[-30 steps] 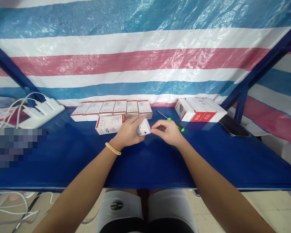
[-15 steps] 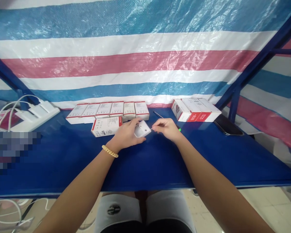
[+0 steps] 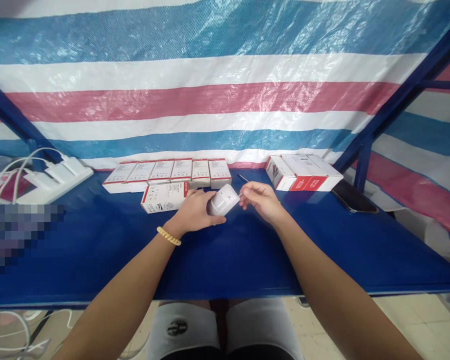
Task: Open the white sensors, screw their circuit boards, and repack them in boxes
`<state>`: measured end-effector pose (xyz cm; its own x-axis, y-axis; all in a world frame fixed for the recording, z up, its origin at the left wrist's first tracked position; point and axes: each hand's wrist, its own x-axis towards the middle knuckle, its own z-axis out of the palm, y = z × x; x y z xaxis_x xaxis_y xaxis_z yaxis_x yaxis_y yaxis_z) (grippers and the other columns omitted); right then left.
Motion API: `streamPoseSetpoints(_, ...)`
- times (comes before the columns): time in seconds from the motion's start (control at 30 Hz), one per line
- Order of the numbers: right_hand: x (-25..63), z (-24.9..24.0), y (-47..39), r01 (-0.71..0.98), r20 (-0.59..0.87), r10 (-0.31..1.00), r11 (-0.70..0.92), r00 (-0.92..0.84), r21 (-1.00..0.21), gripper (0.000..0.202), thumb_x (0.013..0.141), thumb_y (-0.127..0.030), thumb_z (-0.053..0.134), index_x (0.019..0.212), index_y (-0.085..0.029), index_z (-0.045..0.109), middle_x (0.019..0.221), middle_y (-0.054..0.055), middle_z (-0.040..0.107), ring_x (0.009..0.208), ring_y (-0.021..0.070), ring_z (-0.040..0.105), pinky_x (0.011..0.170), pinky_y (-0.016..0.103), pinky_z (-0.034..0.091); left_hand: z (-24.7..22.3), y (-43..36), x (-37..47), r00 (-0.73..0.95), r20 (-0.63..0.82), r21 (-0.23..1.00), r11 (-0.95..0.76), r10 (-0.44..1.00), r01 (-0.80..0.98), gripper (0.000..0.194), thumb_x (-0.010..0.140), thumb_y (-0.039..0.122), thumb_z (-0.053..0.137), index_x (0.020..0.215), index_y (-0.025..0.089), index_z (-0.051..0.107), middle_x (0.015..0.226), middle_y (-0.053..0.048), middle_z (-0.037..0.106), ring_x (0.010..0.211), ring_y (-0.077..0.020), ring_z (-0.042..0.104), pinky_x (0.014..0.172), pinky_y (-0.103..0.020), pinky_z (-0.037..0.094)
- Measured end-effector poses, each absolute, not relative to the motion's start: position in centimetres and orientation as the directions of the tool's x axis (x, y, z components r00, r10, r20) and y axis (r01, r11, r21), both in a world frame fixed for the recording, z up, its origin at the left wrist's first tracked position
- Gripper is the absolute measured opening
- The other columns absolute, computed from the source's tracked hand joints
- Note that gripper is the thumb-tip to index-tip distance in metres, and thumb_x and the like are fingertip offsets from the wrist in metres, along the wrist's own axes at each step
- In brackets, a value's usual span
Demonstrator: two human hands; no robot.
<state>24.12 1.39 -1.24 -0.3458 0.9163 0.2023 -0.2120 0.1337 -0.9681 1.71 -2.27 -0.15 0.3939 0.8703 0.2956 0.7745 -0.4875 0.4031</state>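
Observation:
A small white plastic device is gripped in my left hand, its rounded face turned up. My right hand is closed in a pinch at the device's right edge, holding a thin metal tool whose tip points toward it. A bit of green shows behind that hand. Just left of my left hand lies a white and red box, its right end partly covered by the fingers. A thin dark rod lies on the table beyond my right hand.
Several white and red boxes stand in a row at the back; more boxes are at back right, beside a black phone. A power strip with plugs sits at left on the blue table.
The white device has been tilted in my left hand, from its hollow side to its rounded face. My right hand has shifted slightly right. The view has moved a little.

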Motion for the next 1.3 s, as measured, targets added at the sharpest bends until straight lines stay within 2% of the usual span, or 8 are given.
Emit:
streamPoseSetpoints(0.2,23.5,-1.3,1.0,-0.255,0.146,0.884,0.032,-0.444,-0.966,0.033,0.068,-0.043,0.081,0.084,-0.017,0.068,0.069,0.001,0.07,0.056,0.012,0.064,0.05,0.023,0.047,0.7,-3.1,2.1,0.379,0.228,0.885,-0.353,0.897,0.302,0.042,0.09,0.055,0.054,0.099,0.017,0.068,0.085,-0.004,0.067,0.079,-0.0207,0.06,0.069,-0.032,0.046)
streamPoseSetpoints(0.37,22.9,-1.7,0.9,-0.19,0.137,0.843,0.042,-0.52,-0.981,0.035,0.069,-0.039,0.079,0.093,-0.017,0.067,0.074,0.002,0.071,0.06,0.0144,0.067,0.049,0.024,0.05,0.0,-2.5,2.0,0.393,0.149,0.987,-0.163,0.908,0.003,0.044,0.087,0.056,0.055,0.093,0.015,0.071,0.089,-0.008,0.072,0.079,-0.0225,0.065,0.068,-0.033,0.048)
streamPoseSetpoints(0.47,22.8,-1.9,0.9,-0.207,0.156,0.84,0.054,-0.519,-0.977,0.046,0.071,-0.036,0.079,0.11,-0.02,0.062,0.076,0.0,0.071,0.063,0.0155,0.068,0.048,0.024,0.05,-0.3,-2.4,2.2,0.396,0.13,0.99,-0.14,0.909,-0.003,0.049,0.087,0.059,0.052,0.096,0.014,0.072,0.087,-0.009,0.073,0.077,-0.0232,0.066,0.067,-0.034,0.05)
streamPoseSetpoints(0.57,22.9,-1.8,0.7,-0.281,0.177,0.856,0.039,-0.486,-0.959,0.066,0.067,-0.033,0.081,0.127,-0.027,0.052,0.083,-0.001,0.071,0.069,0.0168,0.069,0.049,0.025,0.053,-0.1,-2.7,2.5,0.371,0.179,0.953,-0.254,0.911,0.164,0.054,0.081,0.054,0.067,0.12,0.017,0.065,0.101,-0.008,0.073,0.085,-0.0236,0.067,0.071,-0.034,0.053)
streamPoseSetpoints(0.63,23.0,-1.7,0.6,-0.33,0.187,0.87,0.03,-0.456,-0.944,0.069,0.064,-0.034,0.082,0.127,-0.029,0.054,0.092,0.0,0.072,0.073,0.0174,0.069,0.053,0.027,0.057,0.0,-2.9,2.7,0.348,0.221,0.903,-0.326,0.911,0.279,0.066,0.076,0.05,0.075,0.131,0.019,0.058,0.109,-0.008,0.071,0.092,-0.0249,0.068,0.076,-0.037,0.055)
streamPoseSetpoints(0.83,22.8,-1.6,1.1,-0.306,0.162,0.948,0.074,-0.273,-0.949,0.052,0.062,-0.041,0.086,0.107,-0.022,0.067,0.084,0.0,0.074,0.064,0.0147,0.067,0.05,0.027,0.057,-0.1,-2.8,2.7,0.256,0.512,0.535,-0.537,0.82,0.652,0.068,0.06,0.035,0.085,0.122,0.02,0.06,0.115,-0.01,0.068,0.105,-0.0294,0.065,0.094,-0.048,0.052)
streamPoseSetpoints(1.03,23.1,-1.5,1.8,-0.464,0.107,0.972,-0.001,-0.207,-0.886,0.04,0.049,-0.034,0.093,0.078,-0.018,0.07,0.07,-0.001,0.072,0.062,0.0129,0.069,0.05,0.023,0.059,0.1,-2.8,2.3,0.179,0.692,0.367,-0.554,0.699,0.747,0.062,0.063,0.033,0.082,0.118,0.019,0.058,0.11,-0.009,0.066,0.104,-0.0279,0.063,0.092,-0.045,0.053)
streamPoseSetpoints(1.3,23.4,-1.6,2.1,-0.398,0.112,0.97,0.018,-0.216,-0.917,0.033,0.052,-0.037,0.092,0.065,-0.017,0.069,0.07,0.002,0.073,0.059,0.0138,0.069,0.047,0.023,0.056,0.2,-2.6,1.7,0.277,0.639,0.346,-0.59,0.718,0.73,0.062,0.061,0.029,0.081,0.116,0.019,0.055,0.108,-0.008,0.063,0.1,-0.026,0.062,0.087,-0.041,0.053)
